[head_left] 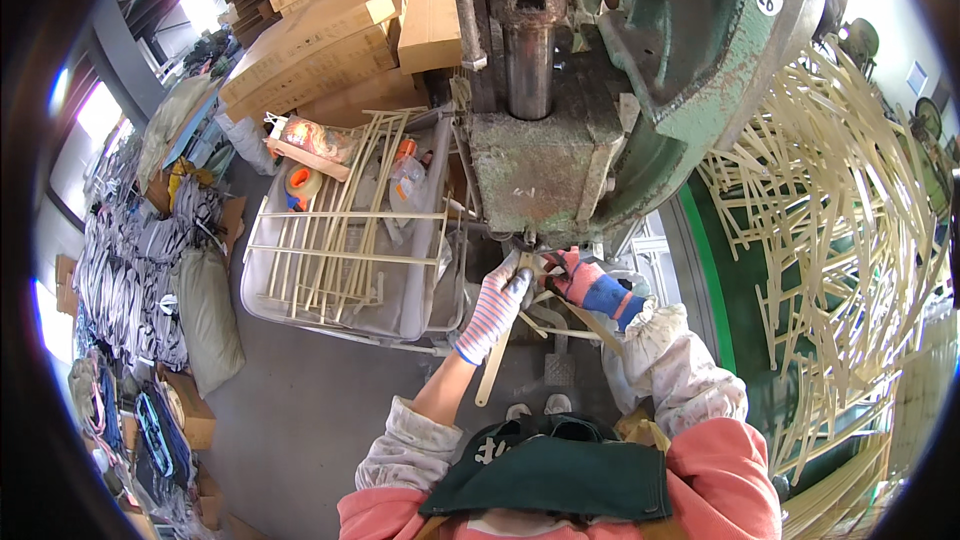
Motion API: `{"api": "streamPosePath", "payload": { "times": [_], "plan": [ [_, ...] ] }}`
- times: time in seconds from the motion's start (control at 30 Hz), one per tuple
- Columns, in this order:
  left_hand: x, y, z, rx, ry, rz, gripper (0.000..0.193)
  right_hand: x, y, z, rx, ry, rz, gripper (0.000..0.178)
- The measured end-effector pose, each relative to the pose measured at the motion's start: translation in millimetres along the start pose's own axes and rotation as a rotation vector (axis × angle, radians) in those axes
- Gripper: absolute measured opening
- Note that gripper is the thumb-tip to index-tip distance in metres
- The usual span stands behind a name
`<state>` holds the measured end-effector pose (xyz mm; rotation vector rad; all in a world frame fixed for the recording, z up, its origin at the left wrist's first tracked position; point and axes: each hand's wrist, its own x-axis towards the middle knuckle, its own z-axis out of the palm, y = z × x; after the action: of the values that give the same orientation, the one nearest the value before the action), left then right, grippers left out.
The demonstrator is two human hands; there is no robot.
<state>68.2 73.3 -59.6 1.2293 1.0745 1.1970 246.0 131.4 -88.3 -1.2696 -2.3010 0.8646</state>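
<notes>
Leftward — pale strips (340,254) across white tub (419,275).

My left hand (508,285) has on 1 glove (484,320) with thin pink and white stripes, gray finger ends and a blue edge at the wrist. My right hand (574,278) has on 1 glove (608,298) that is red and pink, with a big blue band and a little pink band. I wear 2 baggy, pale sleeve covers (690,365) with small marks on them, over a pink top (725,475). My apron (560,485) is dark green with white marks. My 2 shoes (557,404) look white.
</notes>
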Motion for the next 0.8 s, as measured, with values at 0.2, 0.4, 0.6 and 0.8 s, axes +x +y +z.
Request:
{"api": "streamPosePath", "payload": {
  "times": [0.2,0.4,0.6,0.8],
  "plan": [
    [9,-10,-13,0.18,-0.077,-0.04,0.035,-7,-4,14,-0.312,-0.02,-0.034,0.063],
    [16,-12,-29,0.144,-0.187,-0.118,0.037,-12,-18,9,-0.331,-0.093,0.006,0.06],
    [-4,12,-39,0.503,-0.227,0.007,0.049,-17,-45,-14,-0.091,-0.203,0.172,0.059],
    [-73,19,-85,-0.165,-0.244,-0.532,0.031,-80,-35,-16,0.646,-0.174,0.428,0.016]
  ]
}}
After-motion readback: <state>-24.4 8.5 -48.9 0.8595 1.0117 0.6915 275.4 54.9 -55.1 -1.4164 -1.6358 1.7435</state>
